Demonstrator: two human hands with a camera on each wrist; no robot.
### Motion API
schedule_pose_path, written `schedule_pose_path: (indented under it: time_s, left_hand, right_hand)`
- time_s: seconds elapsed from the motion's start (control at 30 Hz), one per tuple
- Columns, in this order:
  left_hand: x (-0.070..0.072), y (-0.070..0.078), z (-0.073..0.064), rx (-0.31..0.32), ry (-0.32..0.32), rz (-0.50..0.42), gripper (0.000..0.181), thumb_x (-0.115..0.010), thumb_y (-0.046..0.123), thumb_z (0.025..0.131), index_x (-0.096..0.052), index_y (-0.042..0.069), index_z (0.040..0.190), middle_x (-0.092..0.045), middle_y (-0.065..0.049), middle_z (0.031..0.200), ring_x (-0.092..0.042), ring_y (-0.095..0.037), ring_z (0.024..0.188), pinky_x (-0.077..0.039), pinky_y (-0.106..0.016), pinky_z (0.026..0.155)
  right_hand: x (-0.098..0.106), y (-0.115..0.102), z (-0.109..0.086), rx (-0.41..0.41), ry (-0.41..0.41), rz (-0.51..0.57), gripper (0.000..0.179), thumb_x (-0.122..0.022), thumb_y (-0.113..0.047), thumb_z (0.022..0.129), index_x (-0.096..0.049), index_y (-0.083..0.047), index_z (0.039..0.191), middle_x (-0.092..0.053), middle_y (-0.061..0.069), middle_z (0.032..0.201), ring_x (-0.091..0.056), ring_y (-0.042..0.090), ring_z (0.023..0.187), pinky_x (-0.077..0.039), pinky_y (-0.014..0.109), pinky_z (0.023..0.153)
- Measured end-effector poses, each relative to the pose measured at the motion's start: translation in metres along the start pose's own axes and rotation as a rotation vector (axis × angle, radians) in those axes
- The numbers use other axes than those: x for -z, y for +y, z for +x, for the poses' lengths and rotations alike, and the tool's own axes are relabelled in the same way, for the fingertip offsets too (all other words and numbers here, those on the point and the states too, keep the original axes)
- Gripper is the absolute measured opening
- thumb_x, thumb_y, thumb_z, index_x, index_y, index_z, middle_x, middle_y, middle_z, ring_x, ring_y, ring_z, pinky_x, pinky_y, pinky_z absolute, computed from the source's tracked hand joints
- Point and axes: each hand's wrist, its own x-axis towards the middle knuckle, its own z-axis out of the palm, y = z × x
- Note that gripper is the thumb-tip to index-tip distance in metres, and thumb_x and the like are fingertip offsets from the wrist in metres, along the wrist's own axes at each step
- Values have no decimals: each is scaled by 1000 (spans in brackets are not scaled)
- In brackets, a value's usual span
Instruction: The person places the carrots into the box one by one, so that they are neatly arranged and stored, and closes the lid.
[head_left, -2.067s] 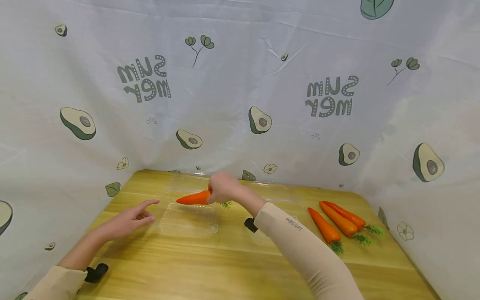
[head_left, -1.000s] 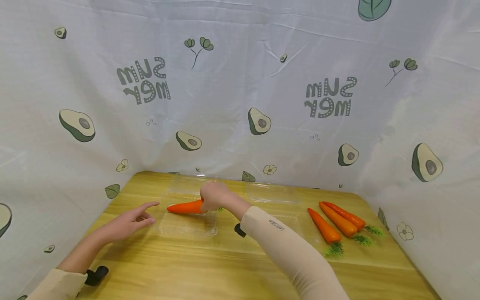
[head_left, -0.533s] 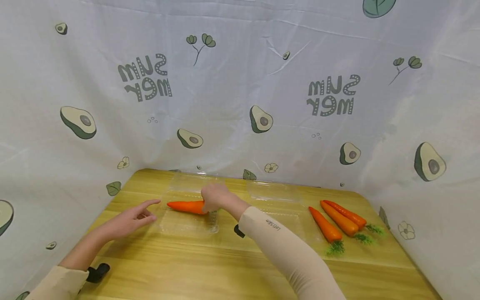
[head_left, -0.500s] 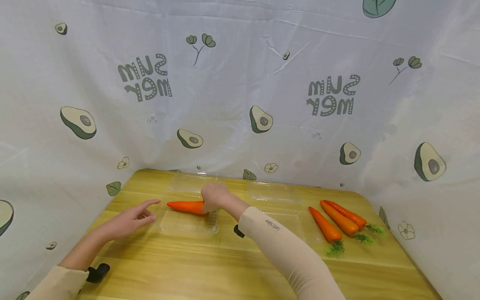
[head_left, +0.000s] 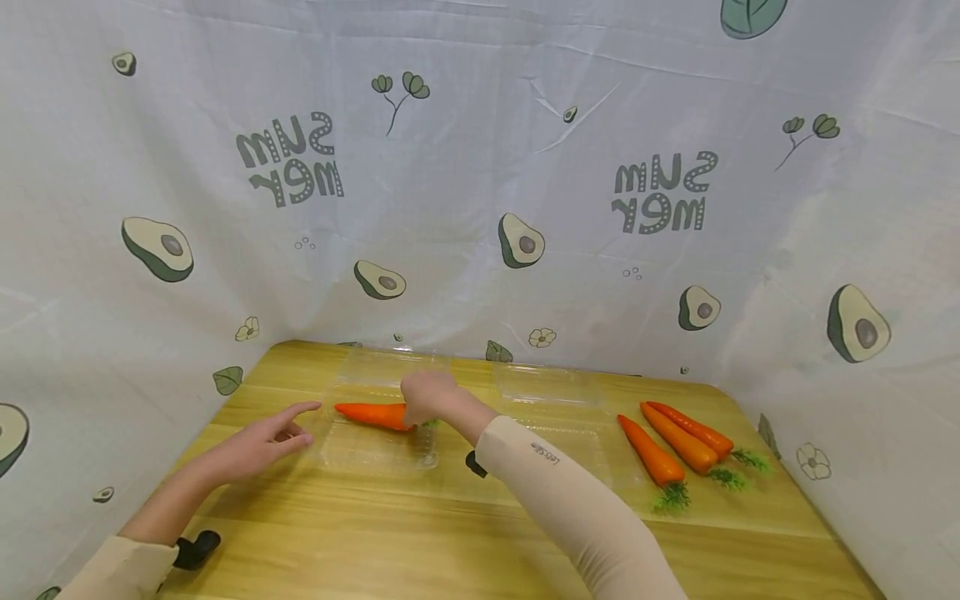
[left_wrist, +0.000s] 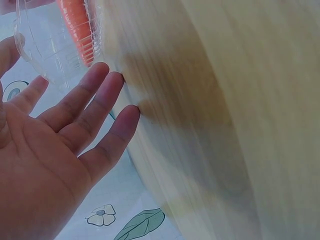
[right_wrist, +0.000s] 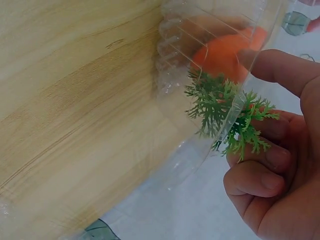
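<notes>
An orange carrot (head_left: pixel 371 415) with green leaves lies crosswise in the left clear plastic box (head_left: pixel 367 458), its tip pointing left. My right hand (head_left: pixel 429 398) grips the carrot's thick end from above. In the right wrist view, the thumb is on the orange top and the leaves (right_wrist: pixel 215 102) show through the box wall, close to curled fingers. To the left of the box is my left hand (head_left: pixel 258 442), fingers spread and holding nothing. The left wrist view has its fingertips (left_wrist: pixel 131 114) beside the box, where the carrot's tip (left_wrist: pixel 82 37) shows through the ribbed wall.
A second clear box (head_left: pixel 573 442) with its lid (head_left: pixel 547 383) folded back stands to the right, partly behind my right sleeve (head_left: pixel 570 492). Three more carrots (head_left: pixel 651 450) lie on the wooden table (head_left: pixel 420 542) at the right. A patterned curtain (head_left: pixel 450 167) rises behind.
My right hand has come down and slightly left with the carrot, into the left box. Over the last half second it stays nearly still. The left hand keeps its place.
</notes>
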Motion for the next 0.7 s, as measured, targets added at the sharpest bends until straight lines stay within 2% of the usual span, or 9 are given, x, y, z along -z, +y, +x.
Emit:
schedule_pose_path:
  time_s: [0.2, 0.43, 0.7]
  left_hand:
    - [0, 0, 1, -8, 1, -2, 61, -53, 31, 106, -29, 9, 157, -66, -12, 116, -64, -25, 105, -51, -46, 86]
    - [-1, -1, 0, -7, 4, -8, 61, -53, 30, 105, -29, 9, 157, -67, -12, 115, -64, -24, 104, -51, -44, 84]
    - [-1, 1, -1, -8, 8, -3, 61, -54, 31, 105, -29, 9, 157, -67, -11, 114, -64, -23, 103, -51, -44, 83]
  right_hand:
    - [2, 1, -4, -3, 16, 23, 38, -74, -25, 84, -46, -19, 60, -28, -6, 57, -27, 11, 53, -22, 28, 48]
    - [6, 5, -12, -6, 53, 41, 50, -74, -28, 85, -33, -21, 57, -16, -7, 57, -15, 10, 53, -16, 27, 48]
    - [15, 16, -29, -5, 101, 113, 54, -74, -29, 85, -28, -20, 58, -15, -7, 59, -13, 9, 54, -13, 25, 49]
